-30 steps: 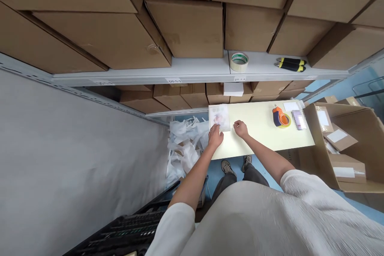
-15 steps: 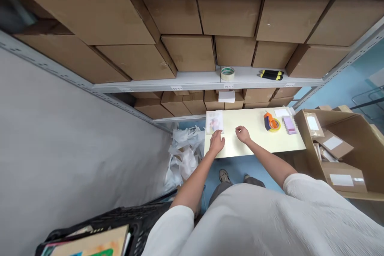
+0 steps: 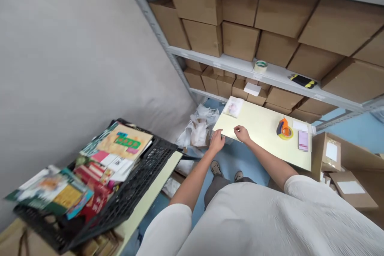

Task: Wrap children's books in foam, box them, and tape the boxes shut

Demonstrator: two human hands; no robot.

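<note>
My left hand (image 3: 217,141) is at the near left edge of the pale yellow table (image 3: 258,128), its fingers loosely bent and apart, nothing visible in them. Curled inward above the table's near edge is my right hand (image 3: 241,133); I see nothing in it. Beyond both hands, a clear-wrapped packet with a pinkish picture (image 3: 234,107) lies flat at the table's far left corner. Neither hand touches it. To the right on the table sit an orange tape dispenser (image 3: 285,129) with yellow tape, a white sheet (image 3: 300,125) and a blurred-out purple item (image 3: 303,141).
A black crate (image 3: 150,160) full of books and magazines (image 3: 123,140) stands at left. White plastic bags (image 3: 199,130) lie on the floor by the wall. Shelves hold cardboard boxes (image 3: 240,40), a tape roll (image 3: 260,66) and yellow-black cutters (image 3: 303,81). An open carton (image 3: 318,156) with parcels stands right.
The view has swung left, bringing the crate of books fully into sight. My hands are now nearer the table's near edge, and the left has come away from the wrapped packet.
</note>
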